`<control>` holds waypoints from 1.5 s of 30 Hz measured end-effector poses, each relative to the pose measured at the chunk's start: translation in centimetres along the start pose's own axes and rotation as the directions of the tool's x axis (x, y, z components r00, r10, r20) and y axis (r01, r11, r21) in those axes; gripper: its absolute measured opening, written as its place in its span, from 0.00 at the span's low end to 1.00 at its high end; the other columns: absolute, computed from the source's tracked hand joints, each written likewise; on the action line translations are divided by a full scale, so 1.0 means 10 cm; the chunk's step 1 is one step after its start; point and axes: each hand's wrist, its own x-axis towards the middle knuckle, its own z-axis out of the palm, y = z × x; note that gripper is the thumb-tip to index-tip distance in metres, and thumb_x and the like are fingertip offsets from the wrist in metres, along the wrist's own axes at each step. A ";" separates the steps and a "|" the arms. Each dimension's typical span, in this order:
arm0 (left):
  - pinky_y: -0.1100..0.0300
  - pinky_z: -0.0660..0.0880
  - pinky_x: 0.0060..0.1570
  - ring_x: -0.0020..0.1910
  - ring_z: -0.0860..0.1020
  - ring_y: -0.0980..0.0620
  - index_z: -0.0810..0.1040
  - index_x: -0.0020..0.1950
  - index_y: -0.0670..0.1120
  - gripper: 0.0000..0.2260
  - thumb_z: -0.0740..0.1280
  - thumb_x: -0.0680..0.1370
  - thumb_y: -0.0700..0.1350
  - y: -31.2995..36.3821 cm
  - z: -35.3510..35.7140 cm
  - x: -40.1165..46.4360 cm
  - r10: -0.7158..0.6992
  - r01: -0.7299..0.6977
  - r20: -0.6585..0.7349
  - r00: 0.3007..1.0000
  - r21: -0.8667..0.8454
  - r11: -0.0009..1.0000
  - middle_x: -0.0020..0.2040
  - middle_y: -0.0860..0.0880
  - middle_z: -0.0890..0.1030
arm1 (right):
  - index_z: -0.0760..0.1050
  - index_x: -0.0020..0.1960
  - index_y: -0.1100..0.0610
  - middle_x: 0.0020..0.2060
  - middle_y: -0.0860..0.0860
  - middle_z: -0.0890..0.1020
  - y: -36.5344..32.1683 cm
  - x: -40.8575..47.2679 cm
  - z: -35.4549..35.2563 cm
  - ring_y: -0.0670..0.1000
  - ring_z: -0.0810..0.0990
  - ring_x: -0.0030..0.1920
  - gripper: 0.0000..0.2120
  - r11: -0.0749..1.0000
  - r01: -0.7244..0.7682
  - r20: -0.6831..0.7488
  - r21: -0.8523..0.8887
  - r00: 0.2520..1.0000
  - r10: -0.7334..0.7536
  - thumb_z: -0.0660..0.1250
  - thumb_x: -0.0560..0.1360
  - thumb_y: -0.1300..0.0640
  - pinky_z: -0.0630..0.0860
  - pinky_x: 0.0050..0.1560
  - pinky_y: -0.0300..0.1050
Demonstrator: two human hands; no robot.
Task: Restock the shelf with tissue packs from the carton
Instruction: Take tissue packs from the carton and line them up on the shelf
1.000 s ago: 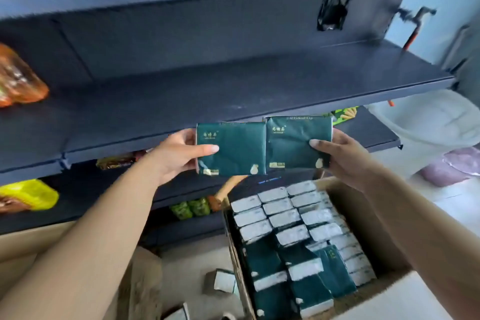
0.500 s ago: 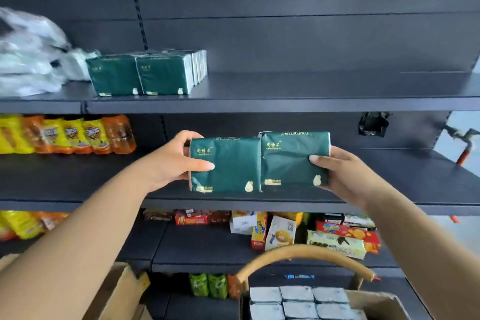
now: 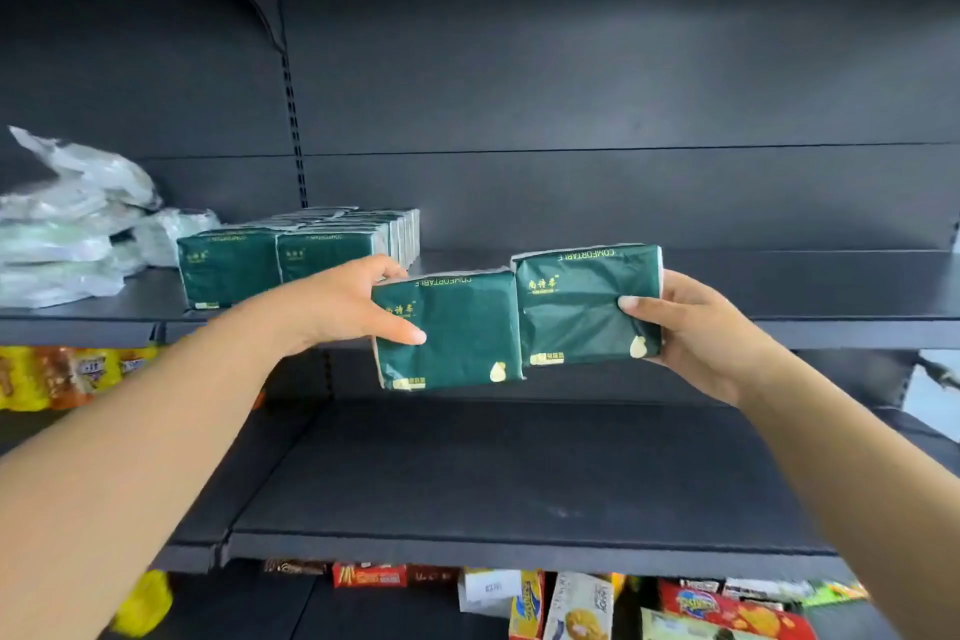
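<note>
A: Where were the packs?

B: One in each hand, held up in front of the upper shelf (image 3: 779,322). The left hand (image 3: 337,307) gripped the left pack (image 3: 457,327), thumb laid across its face and fingers curled round behind its left edge. The right hand (image 3: 691,327) gripped the right pack (image 3: 582,307), thumb on the front near its right edge, the other fingers behind it.

A: Did the two touch?

B: Their inner edges met, or nearly so; I could not tell which. The right pack sat a little higher than the left, and both were tilted slightly. Both were dark green with gold print.

A: And the shelf itself?

B: A row (image 3: 291,260) of the same green packs stood upright on it, to the left of the hands, just behind the left hand's knuckles. Further left lay some clear bags (image 3: 67,229), crumpled in a heap.

A: Anything below?

B: A bare dark lower shelf (image 3: 519,483) under the hands. Orange and yellow snacks (image 3: 62,374) sat at the far left, and boxes (image 3: 571,603) of mixed colours showed on the level beneath. The carton was out of view.
</note>
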 end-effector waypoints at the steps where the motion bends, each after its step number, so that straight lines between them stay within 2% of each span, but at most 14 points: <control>1: 0.56 0.70 0.54 0.51 0.75 0.49 0.72 0.49 0.49 0.16 0.76 0.68 0.42 0.06 -0.05 0.13 0.003 -0.003 -0.001 1.000 0.064 0.998 0.53 0.49 0.76 | 0.76 0.55 0.57 0.46 0.49 0.85 -0.05 0.11 -0.04 0.47 0.83 0.44 0.11 1.000 0.011 0.001 0.007 1.000 -0.011 0.58 0.78 0.66 0.79 0.42 0.42; 3: 0.55 0.70 0.52 0.51 0.74 0.48 0.71 0.48 0.48 0.15 0.75 0.69 0.43 0.17 -0.10 0.38 0.009 -0.009 -0.004 1.000 0.166 0.986 0.54 0.48 0.76 | 0.75 0.54 0.57 0.44 0.48 0.85 -0.11 0.32 -0.10 0.46 0.84 0.41 0.11 1.000 0.012 -0.011 0.015 1.000 -0.011 0.58 0.78 0.67 0.78 0.35 0.38; 7: 0.60 0.68 0.39 0.49 0.71 0.51 0.69 0.55 0.49 0.19 0.74 0.70 0.47 0.32 -0.17 0.95 0.063 -0.030 -0.067 0.996 0.413 0.910 0.51 0.52 0.71 | 0.76 0.54 0.56 0.46 0.48 0.84 -0.10 0.81 -0.24 0.46 0.83 0.41 0.09 1.000 0.009 -0.072 -0.006 0.997 -0.010 0.60 0.78 0.64 0.77 0.35 0.38; 9: 0.61 0.64 0.34 0.46 0.70 0.51 0.68 0.53 0.49 0.19 0.74 0.70 0.48 0.33 -0.20 1.25 0.051 -0.007 -0.073 0.996 0.505 0.863 0.49 0.52 0.70 | 0.77 0.54 0.56 0.46 0.49 0.84 -0.03 1.06 -0.32 0.47 0.83 0.41 0.08 0.999 0.015 -0.140 -0.035 0.990 -0.020 0.61 0.78 0.62 0.77 0.36 0.37; 11: 0.59 0.64 0.35 0.45 0.69 0.51 0.67 0.53 0.49 0.19 0.74 0.70 0.49 0.31 -0.22 1.57 0.012 0.022 -0.056 0.998 0.581 0.814 0.49 0.52 0.70 | 0.78 0.53 0.56 0.46 0.51 0.84 0.08 1.30 -0.41 0.48 0.82 0.41 0.07 0.997 -0.005 -0.237 -0.080 0.971 -0.014 0.63 0.77 0.61 0.77 0.39 0.38; 14: 0.60 0.65 0.35 0.44 0.70 0.49 0.68 0.58 0.46 0.21 0.73 0.71 0.49 0.31 -0.24 2.03 -0.025 0.045 -0.039 0.999 0.684 0.728 0.47 0.50 0.70 | 0.78 0.52 0.60 0.45 0.53 0.84 0.31 1.60 -0.55 0.51 0.82 0.40 0.07 0.993 -0.084 -0.343 -0.079 0.938 0.052 0.65 0.76 0.63 0.77 0.44 0.44; 16: 0.60 0.66 0.42 0.51 0.73 0.46 0.68 0.62 0.44 0.24 0.73 0.71 0.50 0.33 -0.24 2.34 -0.047 0.065 -0.045 0.998 0.753 0.655 0.54 0.47 0.74 | 0.78 0.54 0.62 0.46 0.56 0.84 0.43 1.76 -0.62 0.55 0.82 0.43 0.08 0.987 -0.130 -0.356 -0.092 0.930 0.090 0.66 0.75 0.63 0.75 0.50 0.50; 19: 0.58 0.69 0.49 0.58 0.73 0.45 0.69 0.65 0.41 0.27 0.72 0.71 0.52 0.31 -0.22 2.76 -0.079 0.098 -0.066 0.995 0.825 0.556 0.61 0.45 0.74 | 0.78 0.53 0.63 0.47 0.57 0.84 0.54 1.89 -0.69 0.56 0.83 0.47 0.08 0.978 -0.133 -0.352 -0.159 0.934 0.069 0.67 0.74 0.65 0.76 0.54 0.51; 22: 0.55 0.71 0.52 0.55 0.74 0.45 0.69 0.64 0.40 0.28 0.74 0.70 0.51 0.24 -0.14 3.12 -0.107 0.112 -0.065 0.992 0.848 0.518 0.61 0.44 0.75 | 0.76 0.51 0.65 0.47 0.57 0.84 0.65 1.98 -0.76 0.57 0.83 0.47 0.09 0.974 -0.112 -0.429 -0.199 0.903 0.016 0.70 0.72 0.63 0.78 0.54 0.55; 26: 0.52 0.70 0.55 0.60 0.73 0.41 0.60 0.67 0.39 0.33 0.75 0.70 0.48 0.10 -0.01 3.43 -0.125 0.174 -0.126 0.984 0.808 0.562 0.63 0.40 0.72 | 0.76 0.49 0.63 0.46 0.55 0.83 0.72 2.16 -0.87 0.56 0.81 0.48 0.13 0.881 -0.156 -0.492 -0.447 0.865 -0.097 0.73 0.70 0.56 0.77 0.54 0.53; 30: 0.50 0.70 0.54 0.58 0.72 0.40 0.58 0.67 0.40 0.32 0.73 0.72 0.46 0.01 -0.01 3.60 -0.123 0.199 -0.157 0.980 0.803 0.561 0.63 0.39 0.72 | 0.78 0.48 0.56 0.45 0.53 0.80 0.73 2.35 -0.94 0.53 0.76 0.43 0.12 0.760 -0.225 -0.508 -0.610 0.847 -0.157 0.71 0.71 0.49 0.68 0.36 0.39; 34: 0.53 0.70 0.46 0.49 0.72 0.44 0.63 0.63 0.42 0.25 0.72 0.73 0.44 -0.07 -0.12 3.75 -0.073 0.186 -0.174 0.982 0.830 0.526 0.58 0.41 0.74 | 0.78 0.51 0.54 0.44 0.47 0.79 0.75 2.48 -1.00 0.49 0.75 0.42 0.10 0.739 -0.210 -0.487 -0.641 0.855 -0.179 0.71 0.72 0.51 0.66 0.35 0.37; 39: 0.54 0.70 0.51 0.59 0.72 0.41 0.64 0.66 0.42 0.25 0.71 0.73 0.43 -0.18 -0.13 3.91 -0.056 0.164 -0.157 0.986 0.864 0.476 0.62 0.41 0.71 | 0.78 0.49 0.52 0.38 0.42 0.78 0.78 2.52 -1.05 0.44 0.75 0.39 0.08 0.765 -0.188 -0.480 -0.615 0.860 -0.175 0.71 0.72 0.52 0.67 0.37 0.37; 45: 0.52 0.71 0.52 0.57 0.72 0.40 0.66 0.63 0.40 0.21 0.70 0.74 0.40 -0.31 -0.15 3.98 0.012 0.169 -0.202 0.979 0.848 0.502 0.60 0.40 0.69 | 0.78 0.46 0.52 0.31 0.43 0.73 0.79 2.52 -1.09 0.42 0.71 0.32 0.05 0.770 -0.159 -0.451 -0.618 0.874 -0.181 0.71 0.72 0.53 0.64 0.33 0.37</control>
